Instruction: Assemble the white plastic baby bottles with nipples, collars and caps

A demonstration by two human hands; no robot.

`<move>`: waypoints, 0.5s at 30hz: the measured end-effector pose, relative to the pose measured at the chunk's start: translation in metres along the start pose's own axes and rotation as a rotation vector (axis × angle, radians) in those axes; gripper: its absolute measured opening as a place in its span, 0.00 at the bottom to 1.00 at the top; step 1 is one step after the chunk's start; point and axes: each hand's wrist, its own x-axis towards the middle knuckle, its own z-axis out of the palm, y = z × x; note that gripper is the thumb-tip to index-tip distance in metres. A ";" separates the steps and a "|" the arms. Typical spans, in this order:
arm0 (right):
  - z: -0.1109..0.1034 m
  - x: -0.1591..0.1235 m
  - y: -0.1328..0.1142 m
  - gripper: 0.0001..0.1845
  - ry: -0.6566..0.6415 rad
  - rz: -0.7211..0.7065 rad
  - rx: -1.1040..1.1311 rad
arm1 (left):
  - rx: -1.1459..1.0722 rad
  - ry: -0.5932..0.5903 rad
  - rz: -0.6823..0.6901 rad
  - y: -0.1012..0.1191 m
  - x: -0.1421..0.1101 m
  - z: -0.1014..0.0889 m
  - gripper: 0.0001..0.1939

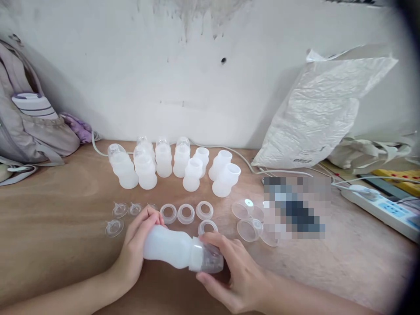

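Note:
A white baby bottle [169, 247] with a clear cap [212, 259] lies sideways between my hands, its capped end to the right. My left hand [138, 236] is wrapped round the bottle's base. At the other end, the thumb and fingers of my right hand [231, 267] grip the collar and cap. Just beyond the bottle are several white collar rings [186, 214]. Clear teats [114, 227] lie to the left of them, one partly hidden by my left hand. Several clear caps [248, 230] rest on the table to the right.
Several capped bottles [145, 170] and open-necked bottles [223, 183] stand at the back. A white plastic bag [308, 113] leans on the wall. At right are a pixelated dark object [295, 208] and a power strip [387, 208] with cables. A backpack [36, 113] sits far left.

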 end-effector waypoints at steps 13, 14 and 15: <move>0.008 0.003 0.005 0.25 -0.074 0.046 -0.021 | 0.258 -0.224 0.012 0.004 -0.001 -0.002 0.12; 0.008 0.003 0.005 0.25 -0.050 0.043 -0.006 | 0.249 -0.223 0.022 0.004 -0.002 -0.001 0.12; 0.007 0.003 0.006 0.25 -0.027 0.039 0.009 | 0.240 -0.222 0.038 0.003 -0.002 -0.001 0.12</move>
